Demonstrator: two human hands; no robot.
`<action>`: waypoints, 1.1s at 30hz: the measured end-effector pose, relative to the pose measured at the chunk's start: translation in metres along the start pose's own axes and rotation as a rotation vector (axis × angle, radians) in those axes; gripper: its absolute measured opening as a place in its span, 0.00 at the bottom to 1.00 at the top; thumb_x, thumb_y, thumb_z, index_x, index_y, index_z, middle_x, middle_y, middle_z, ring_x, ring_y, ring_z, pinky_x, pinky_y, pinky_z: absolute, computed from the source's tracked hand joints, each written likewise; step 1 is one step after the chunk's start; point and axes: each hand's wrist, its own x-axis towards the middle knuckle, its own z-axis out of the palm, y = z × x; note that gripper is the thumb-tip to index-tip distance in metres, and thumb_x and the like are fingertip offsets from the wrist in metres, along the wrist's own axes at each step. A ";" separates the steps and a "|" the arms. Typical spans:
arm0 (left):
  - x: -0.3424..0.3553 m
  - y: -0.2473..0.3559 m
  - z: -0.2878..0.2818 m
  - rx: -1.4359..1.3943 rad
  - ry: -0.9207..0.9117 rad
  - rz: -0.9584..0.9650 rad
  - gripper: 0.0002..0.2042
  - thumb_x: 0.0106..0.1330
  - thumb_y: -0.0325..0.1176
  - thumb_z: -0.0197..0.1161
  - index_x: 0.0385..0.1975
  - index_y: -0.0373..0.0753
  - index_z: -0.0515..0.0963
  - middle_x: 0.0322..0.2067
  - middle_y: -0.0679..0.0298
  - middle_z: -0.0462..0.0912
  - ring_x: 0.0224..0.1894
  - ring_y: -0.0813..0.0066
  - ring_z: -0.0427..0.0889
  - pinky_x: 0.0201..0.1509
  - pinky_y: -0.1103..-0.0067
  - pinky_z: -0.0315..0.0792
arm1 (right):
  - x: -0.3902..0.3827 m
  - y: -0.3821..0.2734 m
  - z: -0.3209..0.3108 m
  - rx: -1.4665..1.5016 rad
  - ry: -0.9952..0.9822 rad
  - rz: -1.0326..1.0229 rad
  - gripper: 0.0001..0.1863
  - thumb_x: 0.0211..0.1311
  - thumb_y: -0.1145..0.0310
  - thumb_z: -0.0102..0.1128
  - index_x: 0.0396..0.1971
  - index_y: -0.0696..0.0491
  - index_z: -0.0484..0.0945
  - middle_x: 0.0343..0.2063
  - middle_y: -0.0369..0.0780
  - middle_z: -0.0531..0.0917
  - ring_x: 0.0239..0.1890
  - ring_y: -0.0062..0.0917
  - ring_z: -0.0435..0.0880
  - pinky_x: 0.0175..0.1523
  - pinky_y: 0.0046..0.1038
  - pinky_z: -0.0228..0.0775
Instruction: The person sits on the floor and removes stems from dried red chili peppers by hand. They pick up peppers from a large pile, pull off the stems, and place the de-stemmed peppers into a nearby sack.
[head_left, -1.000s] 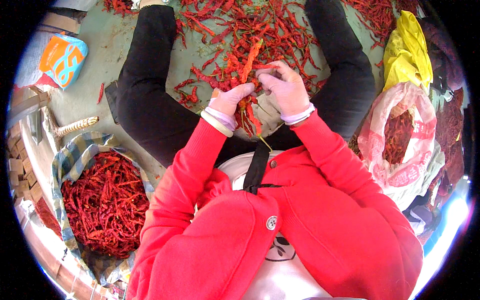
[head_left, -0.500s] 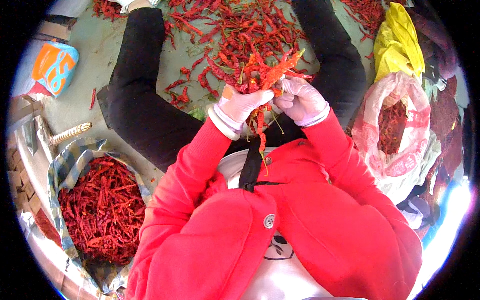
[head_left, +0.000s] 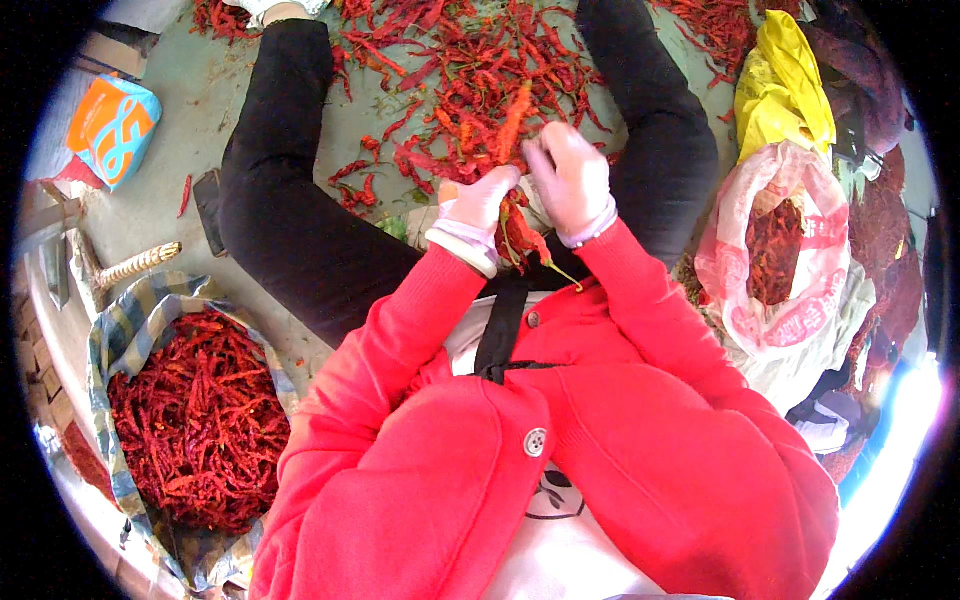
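My left hand (head_left: 473, 208), in a thin pale glove, is closed around a bunch of dried red chilies (head_left: 520, 240). One long orange-red chili (head_left: 513, 122) sticks up from the top of the bunch. Other pods and a pale stem hang out below the fingers. Against the bunch, on its right side, is my right hand (head_left: 572, 182), also gloved and with its fingers curled in. Its fingertips are turned away, so what it pinches is hidden. Beyond both hands, loose dried chilies (head_left: 470, 75) lie spread on the floor between my legs.
On the left, a checked sack (head_left: 112, 400) holds many dried chilies, with an orange-and-blue packet (head_left: 113, 130) farther back. To the right stand a white-and-red plastic bag (head_left: 725, 265) with chilies inside and a yellow bag (head_left: 790, 90). A bare hand-like glove shows at the far upper left.
My right hand has turned over and closed into a tighter curl beside the bunch. The bunch has shifted, its lower pods now hanging toward the right.
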 end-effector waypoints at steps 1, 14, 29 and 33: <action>-0.015 0.015 0.008 0.054 0.005 -0.028 0.06 0.54 0.24 0.61 0.32 0.36 0.77 0.26 0.67 0.79 0.24 0.76 0.78 0.28 0.80 0.73 | 0.003 0.006 -0.002 0.049 0.029 0.083 0.11 0.55 0.67 0.58 0.21 0.57 0.69 0.19 0.48 0.74 0.23 0.42 0.76 0.29 0.35 0.67; -0.030 0.034 -0.002 0.245 -0.443 -0.040 0.13 0.53 0.31 0.63 0.38 0.36 0.76 0.27 0.64 0.81 0.31 0.73 0.80 0.37 0.77 0.74 | -0.070 0.083 -0.168 0.214 -1.142 0.020 0.09 0.57 0.69 0.52 0.21 0.57 0.69 0.21 0.37 0.74 0.25 0.27 0.75 0.32 0.27 0.67; -0.042 0.041 -0.007 0.276 -0.447 -0.043 0.18 0.53 0.26 0.59 0.46 0.35 0.71 0.39 0.61 0.78 0.38 0.66 0.80 0.46 0.73 0.75 | -0.012 -0.016 -0.055 0.759 -0.347 0.544 0.06 0.55 0.72 0.58 0.24 0.58 0.73 0.19 0.32 0.74 0.23 0.13 0.70 0.29 0.19 0.63; -0.039 0.043 0.001 0.270 -0.429 -0.018 0.16 0.52 0.23 0.59 0.43 0.34 0.72 0.37 0.61 0.78 0.39 0.65 0.80 0.47 0.72 0.74 | -0.012 -0.020 -0.056 0.682 -0.222 0.429 0.06 0.55 0.73 0.58 0.23 0.59 0.73 0.18 0.33 0.73 0.23 0.13 0.69 0.28 0.19 0.62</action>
